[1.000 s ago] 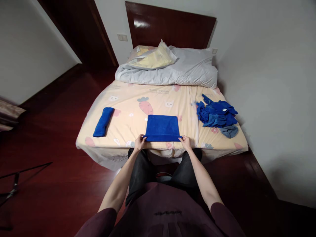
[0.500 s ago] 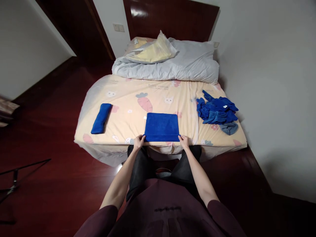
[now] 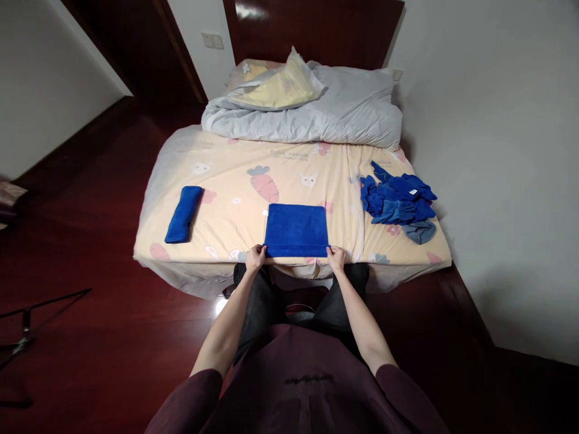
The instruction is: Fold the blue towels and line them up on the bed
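A blue cloth (image 3: 296, 226) lies flat near the front edge of the bed, with a narrow folded strip along its near side. My left hand (image 3: 256, 257) pinches the near left corner of that strip. At the near right corner, my right hand (image 3: 335, 258) grips the same cloth between thumb and fingers. To the left lies a rolled or folded blue cloth (image 3: 184, 214). On the right side of the bed is a crumpled pile of blue cloths (image 3: 398, 200), with a greyer blue piece at its near edge.
The bed (image 3: 217, 181) has a yellow patterned sheet. A grey quilt (image 3: 357, 111) and a bag with something yellow (image 3: 284, 90) lie by the headboard (image 3: 312, 30). A black metal stand (image 3: 26, 319) is on the floor at left.
The view has shifted slightly. Both hands still hold the near corners of the cloth, and the cloths look the same as before.
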`<state>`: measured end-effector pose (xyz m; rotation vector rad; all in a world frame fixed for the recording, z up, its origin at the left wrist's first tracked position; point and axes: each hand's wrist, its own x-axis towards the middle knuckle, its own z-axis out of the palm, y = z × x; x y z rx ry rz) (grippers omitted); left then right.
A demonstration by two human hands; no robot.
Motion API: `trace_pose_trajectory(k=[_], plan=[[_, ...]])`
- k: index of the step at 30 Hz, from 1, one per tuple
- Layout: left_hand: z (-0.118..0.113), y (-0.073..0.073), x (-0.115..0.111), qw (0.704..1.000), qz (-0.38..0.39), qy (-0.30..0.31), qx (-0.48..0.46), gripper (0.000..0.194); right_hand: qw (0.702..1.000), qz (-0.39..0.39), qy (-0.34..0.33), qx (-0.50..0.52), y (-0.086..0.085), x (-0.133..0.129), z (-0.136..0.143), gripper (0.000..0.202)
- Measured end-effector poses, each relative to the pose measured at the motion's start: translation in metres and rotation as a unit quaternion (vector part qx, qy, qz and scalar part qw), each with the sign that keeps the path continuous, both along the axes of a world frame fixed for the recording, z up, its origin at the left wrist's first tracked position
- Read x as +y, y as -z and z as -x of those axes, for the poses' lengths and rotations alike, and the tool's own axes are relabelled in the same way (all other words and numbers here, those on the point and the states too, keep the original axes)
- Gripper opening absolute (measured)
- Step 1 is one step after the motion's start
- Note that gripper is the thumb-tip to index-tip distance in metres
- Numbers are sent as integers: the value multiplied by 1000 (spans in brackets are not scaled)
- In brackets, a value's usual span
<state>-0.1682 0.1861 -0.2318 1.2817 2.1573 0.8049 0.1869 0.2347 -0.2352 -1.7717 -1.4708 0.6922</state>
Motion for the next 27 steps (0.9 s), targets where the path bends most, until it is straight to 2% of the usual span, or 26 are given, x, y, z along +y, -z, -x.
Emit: trace_pose_trajectory(k=[13, 18, 21, 23, 25, 27], plan=[[4, -2, 6, 998, 60, -8, -7, 27, 997, 59, 42, -38, -2, 9, 4, 20], [-2, -4, 4, 999, 43, -24, 9, 23, 998, 45, 40, -20, -3, 10, 8, 18], [-3, -7, 1, 999, 30, -25, -5, 23, 996, 66, 44, -47, -8, 11, 9, 13], [0, -12, -3, 1000, 15, -14, -15, 27, 995, 69, 36, -69, -13, 10, 8, 6], [3, -19, -9, 999, -29, 18, -3, 33, 996, 32, 9, -80, -20, 7, 4, 13], [5, -25, -17, 993, -86, 79, 23, 35, 994, -35, -45, -91, -27, 0, 0, 22]])
